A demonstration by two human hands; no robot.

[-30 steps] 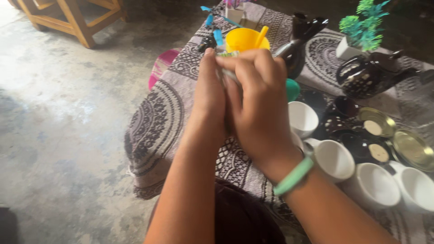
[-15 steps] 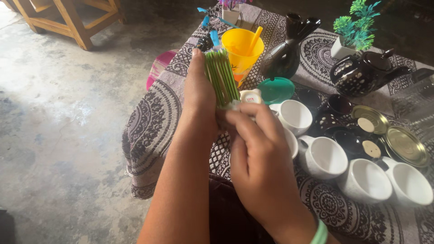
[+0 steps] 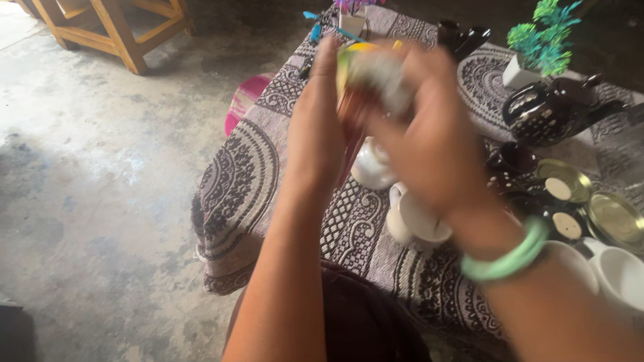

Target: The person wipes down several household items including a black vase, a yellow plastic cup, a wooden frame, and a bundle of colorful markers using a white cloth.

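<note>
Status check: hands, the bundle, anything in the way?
Left hand and right hand raised together, blurred. Bundle between them, grip unclear. White cups on the patterned cloth right below.

— What is held up there?

— A blurred bundle (image 3: 372,70), greenish-yellow at the top and whitish on its right, with dark reddish strands hanging below it.

— Who holds it?

— The left hand (image 3: 320,131) presses its left side, palm upright; the right hand (image 3: 433,144) closes around it from the right.

— Where is it?

— Raised above the patterned cloth (image 3: 241,174), toward the cloth's far edge.
</note>
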